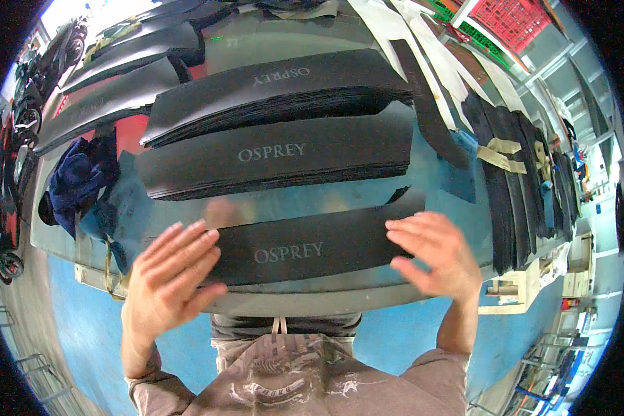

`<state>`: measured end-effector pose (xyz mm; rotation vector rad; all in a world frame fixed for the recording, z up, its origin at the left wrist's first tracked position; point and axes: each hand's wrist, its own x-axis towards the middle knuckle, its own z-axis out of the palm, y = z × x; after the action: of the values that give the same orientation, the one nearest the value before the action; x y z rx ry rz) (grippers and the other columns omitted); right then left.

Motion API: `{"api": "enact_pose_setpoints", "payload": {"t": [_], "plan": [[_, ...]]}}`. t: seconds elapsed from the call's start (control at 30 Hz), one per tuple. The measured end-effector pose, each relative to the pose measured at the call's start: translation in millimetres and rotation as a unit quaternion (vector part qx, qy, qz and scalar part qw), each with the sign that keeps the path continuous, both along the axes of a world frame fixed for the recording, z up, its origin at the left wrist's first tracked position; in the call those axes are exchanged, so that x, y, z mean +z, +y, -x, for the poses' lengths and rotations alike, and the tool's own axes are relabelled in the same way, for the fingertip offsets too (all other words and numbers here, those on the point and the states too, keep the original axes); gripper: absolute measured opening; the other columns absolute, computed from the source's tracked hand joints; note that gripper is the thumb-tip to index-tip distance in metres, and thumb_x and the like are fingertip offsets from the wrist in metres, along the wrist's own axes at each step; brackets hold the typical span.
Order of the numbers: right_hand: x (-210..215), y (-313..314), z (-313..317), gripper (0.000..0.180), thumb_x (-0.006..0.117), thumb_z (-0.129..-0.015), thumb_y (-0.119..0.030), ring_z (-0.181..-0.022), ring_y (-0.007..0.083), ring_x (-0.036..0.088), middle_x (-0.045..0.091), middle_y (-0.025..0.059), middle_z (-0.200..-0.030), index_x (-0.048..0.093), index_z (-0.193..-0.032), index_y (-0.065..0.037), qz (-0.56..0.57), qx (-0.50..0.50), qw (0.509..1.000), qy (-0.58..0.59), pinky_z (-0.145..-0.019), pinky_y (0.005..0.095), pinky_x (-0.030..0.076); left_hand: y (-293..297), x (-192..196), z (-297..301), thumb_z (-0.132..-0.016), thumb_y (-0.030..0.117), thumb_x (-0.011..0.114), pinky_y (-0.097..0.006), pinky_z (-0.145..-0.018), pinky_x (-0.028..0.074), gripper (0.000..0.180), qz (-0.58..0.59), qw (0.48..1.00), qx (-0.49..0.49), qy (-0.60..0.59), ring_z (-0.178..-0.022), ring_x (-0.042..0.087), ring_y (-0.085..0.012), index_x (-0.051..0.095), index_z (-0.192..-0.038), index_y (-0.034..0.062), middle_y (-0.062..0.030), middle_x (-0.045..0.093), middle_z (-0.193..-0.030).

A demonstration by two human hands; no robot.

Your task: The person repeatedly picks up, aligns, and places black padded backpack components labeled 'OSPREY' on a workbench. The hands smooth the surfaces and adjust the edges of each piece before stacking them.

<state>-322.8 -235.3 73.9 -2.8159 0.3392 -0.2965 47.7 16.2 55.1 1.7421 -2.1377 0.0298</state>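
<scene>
A long black flat panel (pixel 333 236) with grey lettering lies lengthwise along the near edge of the table. My left hand (pixel 177 277) rests over its left end, fingers stretched out and thumb apart. Over the right end is my right hand (pixel 433 255), its fingers extended and thumb spread. Neither hand is closed around the panel; both ends are partly hidden under the fingers. Just behind lies a thick stack of similar black panels (pixel 353 149), and beyond it another stack (pixel 256 100) whose lettering faces the other way.
More black stacks (pixel 128 90) lie at the far left. A dark blue crumpled cloth (pixel 83 173) sits at the table's left. Tape-bound black bundles (pixel 509 208) line the right side, near white strips (pixel 430 55). A red crate (pixel 509 24) stands at the far right.
</scene>
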Motion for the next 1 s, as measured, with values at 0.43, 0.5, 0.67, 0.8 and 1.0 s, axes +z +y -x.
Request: {"api": "enact_pose_setpoints", "payload": {"t": [0.43, 0.5, 0.67, 0.8, 1.0], "plan": [[-25.3, 13.7, 17.7, 0.041, 0.078, -0.076, -0.004, -0.127, 0.0305, 0.071, 0.075, 0.0103, -0.134, 0.077, -0.117, -0.007, 0.095, -0.026, 0.995, 0.017, -0.105, 0.0488, 0.060, 29.0, -30.3, 3.4, -0.078, 0.012, 0.084, -0.048, -0.101, 0.062, 0.039, 0.036, 0.996, 0.004, -0.076, -0.121, 0.073, -0.0398, 0.074, -0.111, -0.0071, -0.0256, 0.076, -0.122], [-23.0, 8.6, 20.3, 0.040, 0.080, -0.073, -0.004, -0.123, 0.0300, 0.072, 0.077, 0.0095, -0.130, 0.079, -0.113, -0.009, 0.065, -0.026, 0.998, 0.007, -0.103, 0.0487, 0.061, 31.1, -28.9, -0.1, -0.079, 0.010, 0.084, -0.046, -0.096, 0.064, 0.033, 0.044, 0.997, -0.022, -0.063, -0.114, 0.076, -0.0392, 0.074, -0.106, -0.0074, -0.0247, 0.078, -0.115], [-10.7, -3.3, 20.7, 0.034, 0.086, -0.074, -0.003, -0.116, 0.0296, 0.076, 0.080, 0.0097, -0.121, 0.080, -0.107, -0.008, -0.070, -0.039, 0.997, 0.003, -0.099, 0.0476, 0.061, 31.6, -19.9, -7.8, -0.079, 0.007, 0.082, -0.043, -0.085, 0.067, 0.024, 0.002, 0.997, -0.017, 0.072, -0.107, 0.080, -0.0340, 0.077, -0.101, -0.0008, -0.0195, 0.080, -0.109], [18.5, -27.0, 7.0, 0.026, 0.086, -0.080, -0.004, -0.112, 0.0281, 0.077, 0.080, 0.0117, -0.118, 0.081, -0.106, -0.007, -0.051, -0.049, 0.995, -0.069, -0.097, 0.0445, 0.061, 27.4, 10.2, -24.3, -0.082, -0.003, 0.076, -0.039, -0.084, 0.066, 0.016, 0.017, 0.986, 0.046, 0.158, -0.102, 0.081, -0.0326, 0.078, -0.099, -0.0010, -0.0178, 0.081, -0.107], [24.7, -60.2, -55.8, 0.027, 0.075, -0.092, 0.003, -0.111, 0.0308, 0.077, 0.079, 0.0147, -0.122, 0.079, -0.117, -0.005, 0.120, -0.142, 0.954, -0.236, -0.095, 0.0387, 0.062, -30.6, 34.4, -58.7, -0.091, -0.013, 0.063, -0.040, -0.105, 0.057, 0.033, 0.182, 0.968, 0.152, 0.086, -0.122, 0.074, -0.0348, 0.076, -0.121, -0.0049, -0.0220, 0.076, -0.128]]}}
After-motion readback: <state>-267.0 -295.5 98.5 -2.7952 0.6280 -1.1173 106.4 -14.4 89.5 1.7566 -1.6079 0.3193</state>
